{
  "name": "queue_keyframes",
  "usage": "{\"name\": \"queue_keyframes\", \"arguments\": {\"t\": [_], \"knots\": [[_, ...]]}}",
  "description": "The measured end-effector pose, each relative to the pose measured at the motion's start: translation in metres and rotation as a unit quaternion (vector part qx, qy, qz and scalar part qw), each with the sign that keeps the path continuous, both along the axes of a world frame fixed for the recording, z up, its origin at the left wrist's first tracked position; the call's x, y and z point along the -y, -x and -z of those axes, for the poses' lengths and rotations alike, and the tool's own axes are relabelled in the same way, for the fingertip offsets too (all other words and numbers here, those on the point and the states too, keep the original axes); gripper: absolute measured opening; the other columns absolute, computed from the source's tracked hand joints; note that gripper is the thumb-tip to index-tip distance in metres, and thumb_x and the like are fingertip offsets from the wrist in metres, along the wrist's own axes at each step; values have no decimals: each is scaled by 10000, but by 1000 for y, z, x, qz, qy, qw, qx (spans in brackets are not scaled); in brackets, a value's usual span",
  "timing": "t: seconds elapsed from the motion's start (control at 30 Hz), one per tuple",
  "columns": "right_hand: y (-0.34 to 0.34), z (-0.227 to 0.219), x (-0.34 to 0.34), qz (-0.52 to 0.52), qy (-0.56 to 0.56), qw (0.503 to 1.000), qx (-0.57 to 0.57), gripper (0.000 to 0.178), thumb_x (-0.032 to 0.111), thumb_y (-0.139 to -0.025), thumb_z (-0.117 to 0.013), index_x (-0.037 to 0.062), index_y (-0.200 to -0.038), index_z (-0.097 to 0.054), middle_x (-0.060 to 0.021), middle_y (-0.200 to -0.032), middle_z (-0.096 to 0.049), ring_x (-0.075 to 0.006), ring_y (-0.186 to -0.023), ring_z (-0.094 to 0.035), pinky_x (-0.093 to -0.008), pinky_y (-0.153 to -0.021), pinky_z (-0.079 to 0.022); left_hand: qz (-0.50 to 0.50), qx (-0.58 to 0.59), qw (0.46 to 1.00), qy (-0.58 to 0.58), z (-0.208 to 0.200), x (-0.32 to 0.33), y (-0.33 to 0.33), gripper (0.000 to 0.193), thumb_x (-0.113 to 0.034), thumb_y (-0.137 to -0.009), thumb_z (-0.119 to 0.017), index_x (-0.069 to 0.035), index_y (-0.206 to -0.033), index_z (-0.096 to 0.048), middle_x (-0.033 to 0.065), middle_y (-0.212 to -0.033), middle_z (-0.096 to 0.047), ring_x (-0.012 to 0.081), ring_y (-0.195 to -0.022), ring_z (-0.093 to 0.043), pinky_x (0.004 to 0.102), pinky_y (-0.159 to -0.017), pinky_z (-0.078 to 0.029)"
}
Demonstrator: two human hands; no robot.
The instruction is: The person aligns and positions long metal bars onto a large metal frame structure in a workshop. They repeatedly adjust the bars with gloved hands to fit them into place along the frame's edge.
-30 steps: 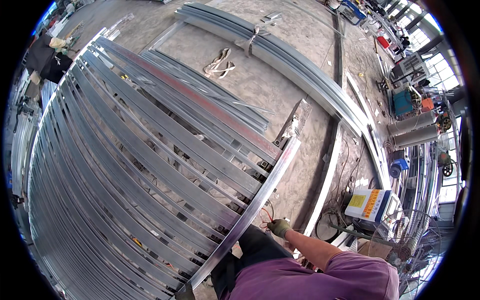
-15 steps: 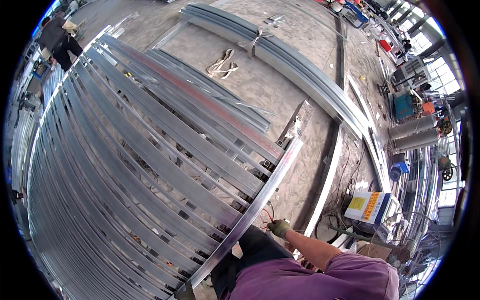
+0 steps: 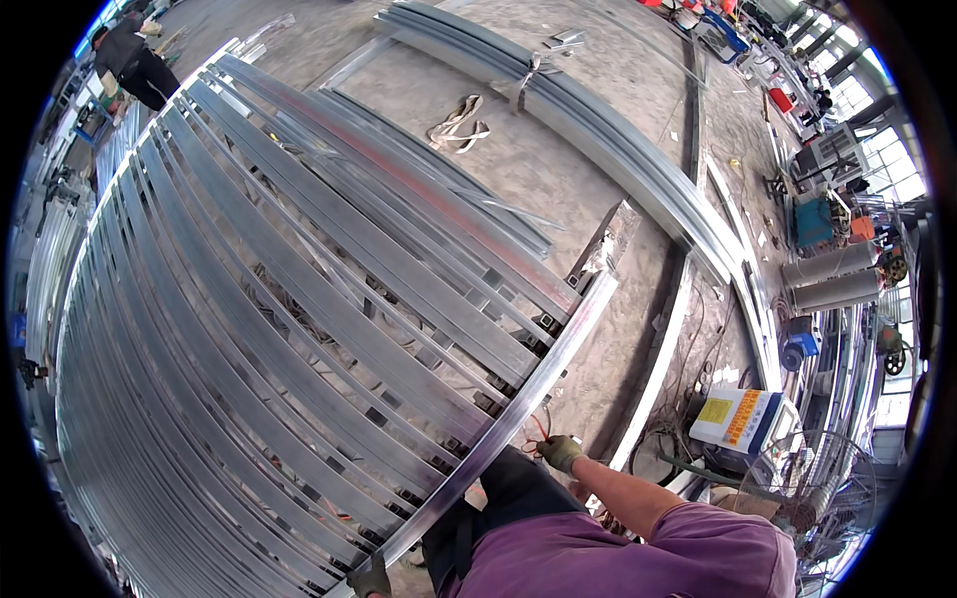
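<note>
A large frame of many parallel grey metal tubes (image 3: 329, 289) spreads out on my left. A shiny end rail (image 3: 518, 403) runs slantwise along its near end, right in front of my legs. My left hand (image 3: 369, 580), in a dark glove, is closed at the rail's lower end, partly cut off by the picture's edge. Over to the right, my right hand (image 3: 561, 453) wears a green-grey glove and hangs beside my thigh. Its fingers are curled, with a thin red-orange cable (image 3: 543, 427) at their tips. Dark square openings show at the tube ends along the rail.
A tied bundle of long metal profiles (image 3: 588, 130) lies on the floor beyond, near a pale strap (image 3: 459, 125). Right of me stand a white-and-blue machine (image 3: 738, 419) and a wire fan guard (image 3: 807, 478), with cables around them. Another person (image 3: 135, 65) bends at the far left.
The view has shifted slightly, so the surroundings sit a little further right and lower. My left hand shows more at the rail's end. The far person leans over more.
</note>
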State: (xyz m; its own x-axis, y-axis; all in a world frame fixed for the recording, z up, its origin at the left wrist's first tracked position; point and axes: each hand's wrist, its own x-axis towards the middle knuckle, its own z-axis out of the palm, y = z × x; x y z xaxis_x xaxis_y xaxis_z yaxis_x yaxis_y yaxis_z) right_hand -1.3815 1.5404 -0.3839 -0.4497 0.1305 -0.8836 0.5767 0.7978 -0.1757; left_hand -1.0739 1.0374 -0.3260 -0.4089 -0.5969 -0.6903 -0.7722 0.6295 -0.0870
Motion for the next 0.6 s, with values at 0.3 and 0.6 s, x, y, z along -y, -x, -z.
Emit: {"name": "queue_keyframes", "arguments": {"t": [0.3,0.6], "knots": [[-19,21,1,-20,-27,998,-55,491,494,-958,-615,51,-1094,-775,-164,-957,-771,-320,-915,-734,-423,-848,-542,-238,61,965,97,-20,-31,21,1394,-812,-689,-745,226,-1485,-261,417,-1538,-345,481,-1461,-381,424,-1204,-361],[-47,49,3,32,51,996,-71,381,401,-985,-619,55,-1013,-777,-150,-881,-764,-286,-837,-725,-420,-774,-543,-245,41,968,39,-83,-61,60,1319,-854,-828,-529,174,-1566,-154,321,-1677,-163,412,-1588,-106,433,-1304,-51]]}}
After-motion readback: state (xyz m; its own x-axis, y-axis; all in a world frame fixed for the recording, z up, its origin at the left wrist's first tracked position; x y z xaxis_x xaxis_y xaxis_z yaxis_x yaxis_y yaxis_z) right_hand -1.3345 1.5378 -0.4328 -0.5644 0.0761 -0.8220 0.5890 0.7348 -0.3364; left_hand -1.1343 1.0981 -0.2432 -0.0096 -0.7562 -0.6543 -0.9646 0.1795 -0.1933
